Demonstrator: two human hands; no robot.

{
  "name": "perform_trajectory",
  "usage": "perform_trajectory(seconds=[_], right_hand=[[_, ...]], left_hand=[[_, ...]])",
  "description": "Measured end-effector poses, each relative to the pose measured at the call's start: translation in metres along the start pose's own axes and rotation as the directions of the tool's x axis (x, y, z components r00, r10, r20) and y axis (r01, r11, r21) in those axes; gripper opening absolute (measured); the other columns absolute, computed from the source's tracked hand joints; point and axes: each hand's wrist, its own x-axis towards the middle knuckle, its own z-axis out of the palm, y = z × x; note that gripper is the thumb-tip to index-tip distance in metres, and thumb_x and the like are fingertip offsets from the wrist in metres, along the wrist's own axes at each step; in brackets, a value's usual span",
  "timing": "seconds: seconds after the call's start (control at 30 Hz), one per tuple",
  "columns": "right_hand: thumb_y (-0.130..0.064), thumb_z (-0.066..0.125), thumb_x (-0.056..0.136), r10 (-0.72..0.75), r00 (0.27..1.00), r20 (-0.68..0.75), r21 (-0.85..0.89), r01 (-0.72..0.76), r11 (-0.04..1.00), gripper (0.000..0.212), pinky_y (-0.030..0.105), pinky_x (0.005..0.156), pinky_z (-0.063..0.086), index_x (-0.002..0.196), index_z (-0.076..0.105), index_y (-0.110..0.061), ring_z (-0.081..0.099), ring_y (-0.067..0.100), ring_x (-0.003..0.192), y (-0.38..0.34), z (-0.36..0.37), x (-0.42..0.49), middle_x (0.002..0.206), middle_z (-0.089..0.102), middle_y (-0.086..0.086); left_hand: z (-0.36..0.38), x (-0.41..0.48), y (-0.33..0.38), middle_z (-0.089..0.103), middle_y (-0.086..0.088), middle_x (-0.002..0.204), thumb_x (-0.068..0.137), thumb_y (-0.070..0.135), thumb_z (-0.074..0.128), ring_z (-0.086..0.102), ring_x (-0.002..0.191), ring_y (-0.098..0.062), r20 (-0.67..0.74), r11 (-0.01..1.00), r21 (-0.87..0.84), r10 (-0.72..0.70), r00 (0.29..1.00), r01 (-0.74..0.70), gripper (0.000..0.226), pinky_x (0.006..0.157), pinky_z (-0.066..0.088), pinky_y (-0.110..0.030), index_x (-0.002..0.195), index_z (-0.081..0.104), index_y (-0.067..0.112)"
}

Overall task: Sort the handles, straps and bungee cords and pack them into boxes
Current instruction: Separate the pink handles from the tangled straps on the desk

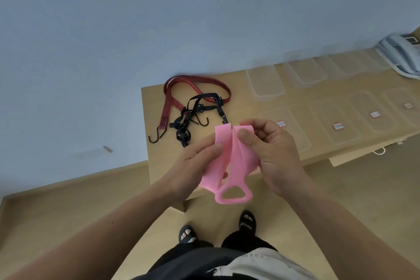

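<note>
At the frame's centre left, a red-striped bungee cord [197, 79] and a tangled black strap [181, 130] lie on the table [159, 157]. Just below them, the left hand [193, 166] pinches a folded pink strap [236, 166], fingers [211, 146] nearly straight along it. The right hand [272, 150] has its fingers curled, pinching the folded top. The pink strap runs top to bottom above the table's near edge, its loop end pointing down. Clear boxes [266, 84] stand to the right.

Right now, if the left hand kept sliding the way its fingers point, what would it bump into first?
The pink strap: the left hand touches it now, fingers aimed up and right. Just past the strap is the right hand, probably its thumb, though depth is hard to judge.
</note>
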Motion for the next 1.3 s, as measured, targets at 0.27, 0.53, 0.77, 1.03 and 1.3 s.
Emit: perform_trajectory(seconds=[0.27,0.53,0.77,1.03,1.3], right_hand=[[-0.043,0.080,0.054,0.184,0.978,-0.094,0.094,-0.175,0.980,0.056,0.044,0.082,0.059,0.099,0.066,-0.012,0.068,0.020,0.086,-0.005,-0.037,0.030,0.087,0.072,-0.002],[-0.048,0.056,0.085,0.234,0.951,0.204,0.000,-0.239,0.971,0.046,0.045,0.081,0.057,0.108,0.070,-0.010,0.067,0.030,0.099,-0.007,-0.096,0.058,0.108,0.069,0.017],[-0.030,0.046,0.101,0.371,0.885,0.283,-0.183,-0.330,0.926,0.029,0.055,0.090,0.051,0.106,0.069,-0.013,0.066,0.034,0.099,0.000,-0.148,0.080,0.108,0.071,0.016],[-0.020,0.069,0.089,0.211,0.966,0.152,-0.428,-0.128,0.895,0.011,0.036,0.070,0.058,0.088,0.068,-0.009,0.072,0.017,0.071,0.003,-0.187,0.117,0.081,0.074,0.003],[-0.025,0.072,0.085,0.382,0.910,-0.164,-0.320,-0.415,0.852,0.009,0.047,0.076,0.059,0.079,0.069,-0.020,0.071,0.029,0.082,0.044,-0.204,0.173,0.082,0.073,0.003]], left_hand=[[0.035,0.045,0.001,0.072,-0.012,0.108,0.086,0.016,0.066,0.070,0.100,-0.031,-0.094,0.991,0.129,-0.024,0.995,0.036,0.035,0.087,0.056,-0.050,0.120,0.060,0.010],[0.072,0.096,-0.007,0.073,-0.016,0.100,0.087,0.008,0.066,0.072,0.089,-0.033,-0.359,0.994,-0.113,-0.051,0.932,0.010,0.029,0.071,0.058,-0.037,0.115,0.062,0.008],[0.099,0.141,-0.016,0.071,-0.010,0.093,0.089,0.005,0.065,0.071,0.076,-0.019,-0.500,0.978,-0.205,-0.137,0.855,0.036,0.027,0.063,0.057,-0.030,0.116,0.062,0.009],[0.113,0.191,-0.039,0.071,-0.014,0.099,0.090,0.013,0.068,0.069,0.084,-0.025,-0.538,0.973,-0.118,-0.231,0.811,0.199,0.021,0.071,0.056,-0.036,0.111,0.064,0.011],[0.112,0.257,-0.062,0.060,-0.009,0.079,0.094,0.015,0.050,0.055,0.069,-0.023,-0.509,0.876,-0.144,-0.464,0.725,0.460,0.012,0.062,0.046,-0.034,0.089,0.057,0.006]])
